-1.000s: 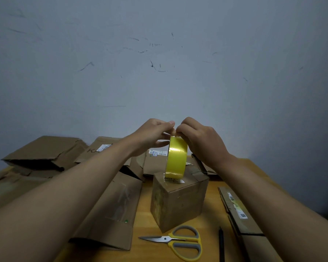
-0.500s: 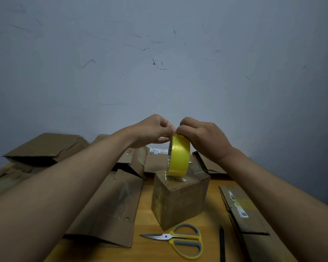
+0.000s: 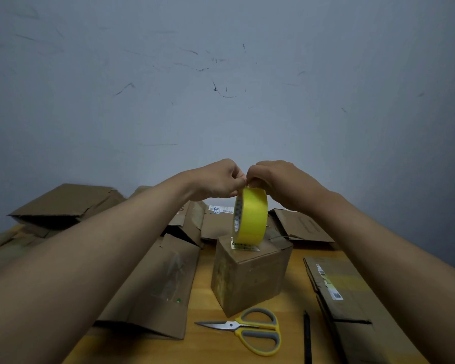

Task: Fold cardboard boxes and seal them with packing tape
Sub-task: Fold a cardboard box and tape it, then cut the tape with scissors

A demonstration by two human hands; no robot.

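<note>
Fingers (image 3: 241, 179) of left hand (image 3: 216, 181) curled, pinching at the top rim of the yellow tape roll (image 3: 251, 215). Right hand (image 3: 281, 183) fingers also curled over the top of the roll, gripping it from the other side; fingertips of both hands meet above it. Whether a loose tape end is caught between them: cannot tell.

Roll stands on edge, upright, its lower rim touching the top face of the small cardboard box (image 3: 250, 274). Box closed, standing on the wooden desk (image 3: 202, 337).

Relative to the box:
- yellow-handled scissors (image 3: 247, 329) just in front, lying flat, blades closed, pointing left.
- dark pen (image 3: 307, 337) in front and to the right, lying on the desk.
- flattened cardboard (image 3: 155, 290) to the left, partly under the left forearm.
- another flattened carton (image 3: 352, 303) to the right, with white labels.
- more flattened cartons (image 3: 63, 203) behind, against the wall (image 3: 221, 101).
</note>
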